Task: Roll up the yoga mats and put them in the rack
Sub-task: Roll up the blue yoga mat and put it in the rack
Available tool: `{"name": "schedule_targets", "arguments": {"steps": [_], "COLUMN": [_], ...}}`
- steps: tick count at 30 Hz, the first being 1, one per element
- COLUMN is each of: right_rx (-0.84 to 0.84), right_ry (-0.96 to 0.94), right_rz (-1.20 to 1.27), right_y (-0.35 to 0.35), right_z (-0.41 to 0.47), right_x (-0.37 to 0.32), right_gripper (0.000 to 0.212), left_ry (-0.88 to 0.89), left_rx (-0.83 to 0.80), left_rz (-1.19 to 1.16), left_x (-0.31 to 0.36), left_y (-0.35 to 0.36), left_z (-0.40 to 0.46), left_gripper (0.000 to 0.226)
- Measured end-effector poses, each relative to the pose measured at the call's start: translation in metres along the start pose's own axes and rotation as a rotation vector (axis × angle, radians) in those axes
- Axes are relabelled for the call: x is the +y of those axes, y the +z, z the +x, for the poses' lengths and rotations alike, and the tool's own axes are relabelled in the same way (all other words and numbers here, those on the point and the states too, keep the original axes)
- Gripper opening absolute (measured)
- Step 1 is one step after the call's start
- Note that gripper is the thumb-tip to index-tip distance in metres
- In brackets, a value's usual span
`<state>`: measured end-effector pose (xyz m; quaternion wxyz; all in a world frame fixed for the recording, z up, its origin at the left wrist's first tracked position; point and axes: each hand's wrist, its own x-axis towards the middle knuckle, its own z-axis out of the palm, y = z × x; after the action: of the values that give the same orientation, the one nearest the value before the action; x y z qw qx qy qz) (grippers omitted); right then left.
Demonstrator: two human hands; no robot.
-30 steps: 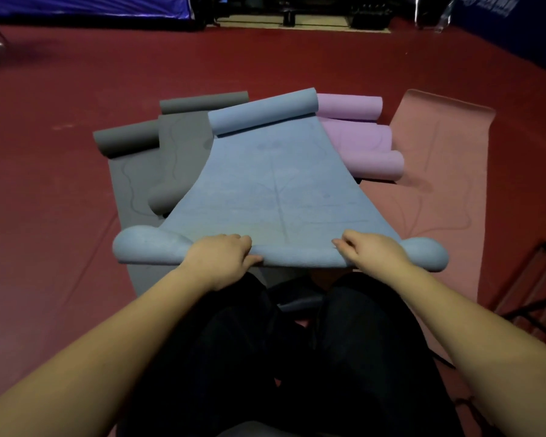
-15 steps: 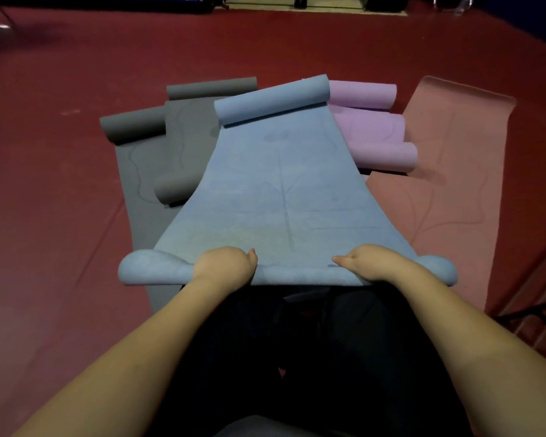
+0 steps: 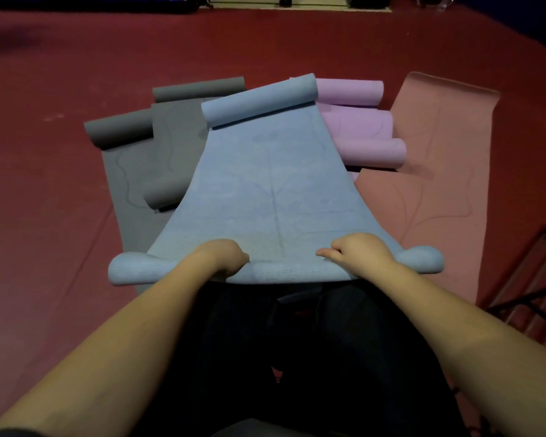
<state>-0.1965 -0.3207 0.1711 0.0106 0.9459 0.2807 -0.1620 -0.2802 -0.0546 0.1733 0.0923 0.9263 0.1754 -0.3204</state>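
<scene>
Our left hand [image 3: 226, 258] and right hand [image 3: 358, 252] each grip the near rolled edge of the blue mat [image 3: 271, 184], spread on the floor over other mats. It looks soft and floppy; we'd hold near both ends.

Both hands [image 3: 224, 258] on blue mat [image 3: 271, 190]
</scene>
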Motion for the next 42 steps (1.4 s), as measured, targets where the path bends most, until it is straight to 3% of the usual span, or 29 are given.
{"name": "schedule_targets", "arguments": {"steps": [5,8,14,21,24,27,29,31,35,42], "right_rx": [0.310,0.412,0.052,-0.251,-0.291,-0.333,-0.348,-0.350,-0.289,-0.451], "right_ry": [-0.138,-0.066,0.027,-0.052,-0.063,-0.055,-0.049,-0.045,-0.028,-0.033], "right_rz": [-0.134,-0.216,-0.212,-0.118,-0.084,-0.033,-0.017,-0.020,-0.075,0.132], "right_y": [0.030,0.048,0.017,0.000,-0.001,-0.002,-0.006,-0.007,-0.004,-0.022], "right_z": [-0.038,-0.048,-0.026,0.001,0.007,0.010,0.009,0.008,0.001,-0.015], "right_x": [0.007,0.006,0.002,0.007,0.006,0.006,0.006,0.004,0.001,0.008], "right_gripper": [0.065,0.060,0.044,0.048,0.048,0.043,0.042,0.042,0.042,0.039], "left_ry": [0.018,0.052,0.065,0.061,0.185,0.356,0.349,0.283,0.117,0.279], "left_rx": [-0.082,-0.141,-0.135,0.028,0.212,0.475,0.623,0.692,0.578,0.061], "left_rz": [-0.008,0.035,-0.015,-0.113,-0.051,0.228,0.366,0.361,0.347,0.075], "left_x": [0.006,0.011,0.008,-0.004,-0.018,-0.030,-0.033,-0.029,-0.016,-0.030], "left_y": [-0.016,-0.023,-0.026,0.000,0.017,0.036,0.052,0.061,0.048,-0.009], "left_z": [-0.003,-0.005,-0.001,-0.025,-0.038,-0.046,-0.049,-0.051,-0.053,-0.056], "left_gripper": [0.045,0.042,0.041,0.071,0.059,0.063,0.048,0.039,0.019,0.023]}}
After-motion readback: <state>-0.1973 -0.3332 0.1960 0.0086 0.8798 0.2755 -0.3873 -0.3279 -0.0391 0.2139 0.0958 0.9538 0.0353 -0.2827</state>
